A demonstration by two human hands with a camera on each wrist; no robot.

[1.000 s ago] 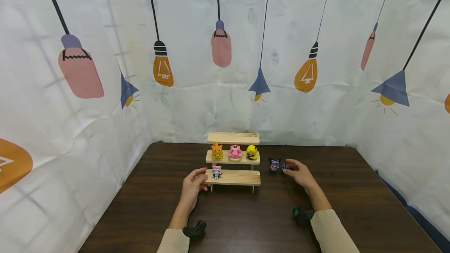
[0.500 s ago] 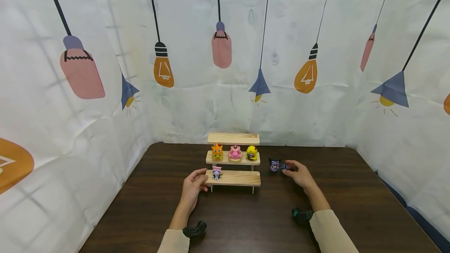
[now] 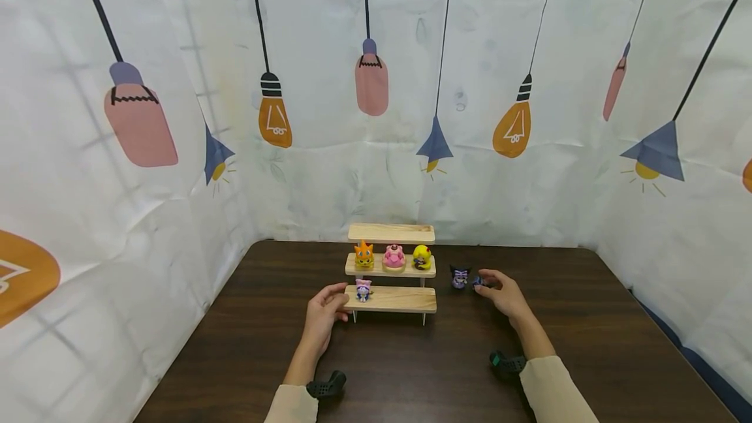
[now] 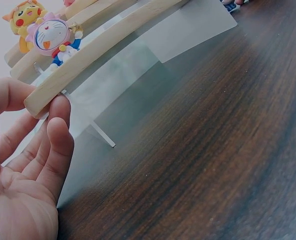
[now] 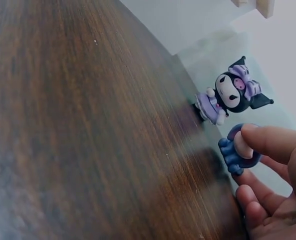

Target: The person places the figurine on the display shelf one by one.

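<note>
Blue figurine (image 5: pixel 234 151) | pinched in right hand (image 3: pixel 502 293) | beside black-eared figurine (image 5: pixel 229 93)

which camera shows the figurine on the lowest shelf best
The left wrist view: the pink-hooded figurine appears large there, its whiskered face and blue clothing readable above the lowest shelf that the left hand holds. The head view shows it whole but tiny. The right wrist view does not show it.

There's a lane between the tiered stand (image 3: pixel 405 299) and black-eared figurine (image 3: pixel 459 279)! 3 figurines (image 3: pixel 393 258) block the middle tier (image 3: pixel 377 272).
</note>
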